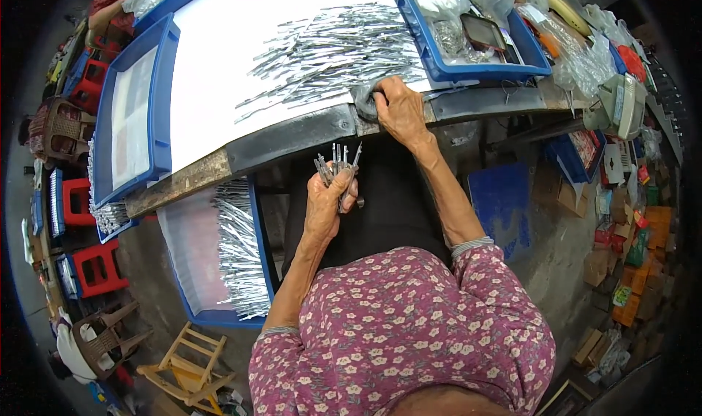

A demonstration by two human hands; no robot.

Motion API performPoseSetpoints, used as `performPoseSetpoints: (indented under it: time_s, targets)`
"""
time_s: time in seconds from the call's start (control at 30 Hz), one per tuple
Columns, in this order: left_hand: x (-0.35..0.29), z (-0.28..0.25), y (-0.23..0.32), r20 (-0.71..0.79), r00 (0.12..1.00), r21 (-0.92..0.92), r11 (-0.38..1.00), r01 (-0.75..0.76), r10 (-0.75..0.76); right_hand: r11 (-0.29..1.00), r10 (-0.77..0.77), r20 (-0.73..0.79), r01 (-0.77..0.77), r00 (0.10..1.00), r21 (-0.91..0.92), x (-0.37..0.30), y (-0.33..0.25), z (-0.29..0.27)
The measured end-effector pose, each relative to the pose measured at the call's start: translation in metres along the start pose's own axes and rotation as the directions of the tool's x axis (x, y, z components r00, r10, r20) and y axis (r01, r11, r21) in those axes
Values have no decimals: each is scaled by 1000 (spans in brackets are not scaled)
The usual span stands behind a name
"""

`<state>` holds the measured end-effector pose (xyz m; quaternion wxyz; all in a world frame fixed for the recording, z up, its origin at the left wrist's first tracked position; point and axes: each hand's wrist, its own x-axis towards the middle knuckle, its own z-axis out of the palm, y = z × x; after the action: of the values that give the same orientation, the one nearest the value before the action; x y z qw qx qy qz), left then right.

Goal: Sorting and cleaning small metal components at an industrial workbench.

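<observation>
My left hand (322,205) is closed around a small bunch of thin silver metal sticks (339,154), their ends pointing up past the fingers, just below the table edge. At the front edge of the table my right hand (401,115) grips a grey cloth (363,103), its fingers curled over it. Whether a stick is also in that hand I cannot make out. Beyond the hands a wide heap of the same silver sticks (333,54) lies loosely on the white table surface (212,65).
An empty-looking blue tray (162,101) rests at the table's left. Another blue tray (468,72), with plastic bags and a phone-like device, stands at the right. Below left, a blue bin (219,317) holds more sticks. Red stools (99,270) and a wooden frame (194,361) are on the floor.
</observation>
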<state>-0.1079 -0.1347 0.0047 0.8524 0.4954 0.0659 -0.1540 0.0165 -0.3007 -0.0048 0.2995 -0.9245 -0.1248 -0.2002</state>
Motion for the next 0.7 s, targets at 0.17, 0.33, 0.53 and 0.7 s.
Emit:
performPoseSetpoints:
  time_s: [0.17, 0.33, 0.53, 0.7]
  targets:
    - [4, 1, 10, -7, 999, 8, 999, -32, 32, 999, -45, 4, 45, 999, 9, 0, -2, -2]
    - [10, 3, 18, 2, 997, 45, 996, -80, 80, 993, -115, 42, 115, 992, -2, 3, -3, -5]
    - [32, -4, 38, 22, 976, 193, 957, -215, 215, 997, -75, 37, 75, 996, 18, 3, 0, -3]
    - [65, -25, 59, -83, 927, 530, 804, -269, 365, 987, -37, 14, 34, 999, 159, 2, 0, -7]
